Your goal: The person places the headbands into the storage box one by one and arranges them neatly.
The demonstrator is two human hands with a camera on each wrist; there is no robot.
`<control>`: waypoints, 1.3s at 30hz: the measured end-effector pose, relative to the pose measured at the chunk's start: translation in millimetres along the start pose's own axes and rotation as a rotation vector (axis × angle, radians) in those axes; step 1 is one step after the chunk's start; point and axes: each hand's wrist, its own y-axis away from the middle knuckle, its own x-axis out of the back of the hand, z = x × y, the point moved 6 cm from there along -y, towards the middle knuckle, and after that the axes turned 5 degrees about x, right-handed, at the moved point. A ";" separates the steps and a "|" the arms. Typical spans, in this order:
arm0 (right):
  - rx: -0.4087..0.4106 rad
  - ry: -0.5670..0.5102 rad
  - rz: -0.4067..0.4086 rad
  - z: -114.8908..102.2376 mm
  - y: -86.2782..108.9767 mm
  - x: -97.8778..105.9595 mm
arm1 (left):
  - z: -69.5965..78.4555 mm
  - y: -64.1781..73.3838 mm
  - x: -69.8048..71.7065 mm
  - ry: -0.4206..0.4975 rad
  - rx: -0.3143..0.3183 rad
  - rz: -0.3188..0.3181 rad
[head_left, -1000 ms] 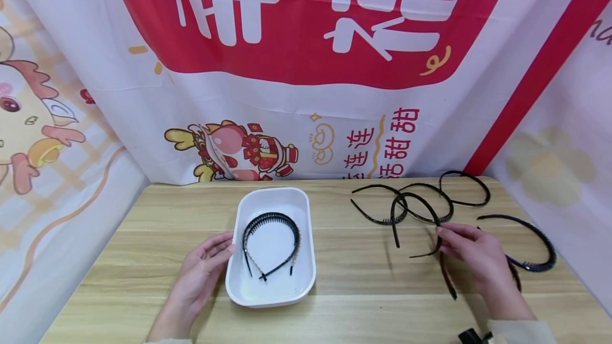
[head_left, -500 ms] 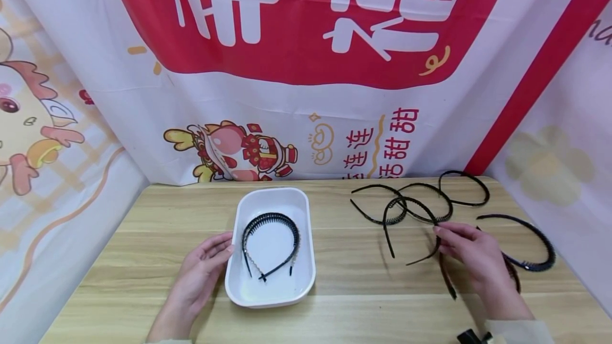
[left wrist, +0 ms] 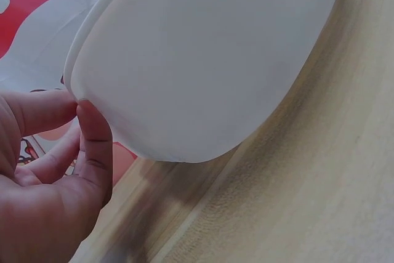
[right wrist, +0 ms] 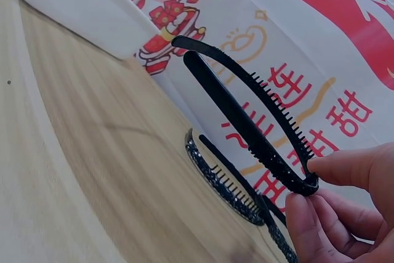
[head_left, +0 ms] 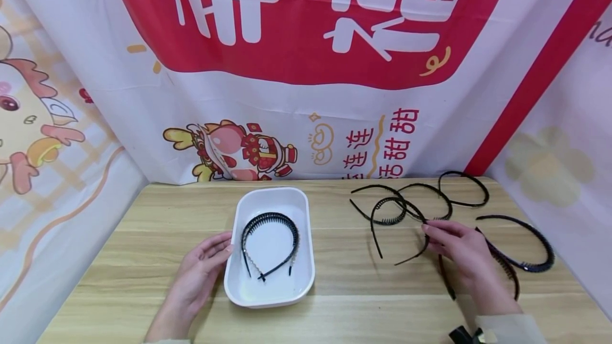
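My left hand pinches the left rim of a white plastic tub; the left wrist view has thumb and finger meeting at the tub's edge. Inside the tub lie black toothed headbands, overlapping, one with a beaded-looking band. Between thumb and fingers, my right hand holds a black headband raised off the table, its open ends toward the tub. In the right wrist view this headband shows inner teeth and sparkly specks. Below it there, another glittery headband rests on the table.
Several black headbands lie at the right: an overlapping pair at the back, one in the far corner, one near the right edge. A brownish headband is partly behind my right arm. A printed cloth hangs behind the wooden table.
My right hand has moved left with the headband, uncovering more of the brownish headband behind it. The left hand and the tub have stayed nearly still.
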 end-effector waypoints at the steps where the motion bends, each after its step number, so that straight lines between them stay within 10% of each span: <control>1: 0.003 0.002 -0.007 -1.6 -0.7 -2.4 | 0.2 0.3 0.4 0.000 -0.001 0.000; 39: 0.184 0.151 -0.272 -66.5 -9.2 -131.3 | -1.1 -0.4 2.7 0.014 0.003 0.005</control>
